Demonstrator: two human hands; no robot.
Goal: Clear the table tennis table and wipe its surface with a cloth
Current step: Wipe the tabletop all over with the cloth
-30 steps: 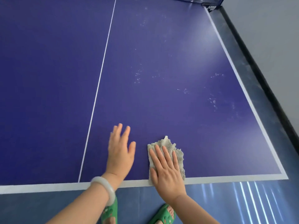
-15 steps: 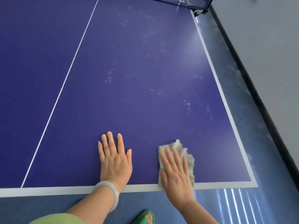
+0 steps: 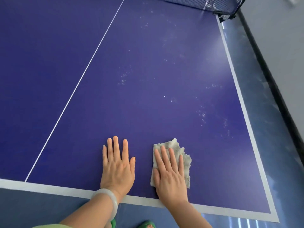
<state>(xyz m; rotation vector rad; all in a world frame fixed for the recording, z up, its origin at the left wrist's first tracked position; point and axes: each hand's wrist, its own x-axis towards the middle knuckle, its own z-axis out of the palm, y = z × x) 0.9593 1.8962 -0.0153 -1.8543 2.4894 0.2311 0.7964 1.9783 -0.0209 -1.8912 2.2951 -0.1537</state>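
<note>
The blue table tennis table (image 3: 148, 104) fills the view, with a white centre line and white edge bands. A beige, frayed cloth (image 3: 185, 157) lies on it near the front edge. My right hand (image 3: 169, 171) lies flat on the cloth with straight fingers, pressing it to the surface. My left hand (image 3: 117, 167) rests flat on the bare table just left of the cloth, fingers spread, a pale bangle on the wrist. Whitish specks and smears dot the surface beyond the hands.
The net (image 3: 205, 3) and its clamp (image 3: 225, 16) stand at the far right corner. A grey wall with a dark skirting (image 3: 271, 83) runs close along the table's right side. Green sandals (image 3: 146, 225) show on the blue floor below.
Both hands and the cloth have slid rightward along the front edge, nearer the right corner. The view has tilted, so more of the net shows.
</note>
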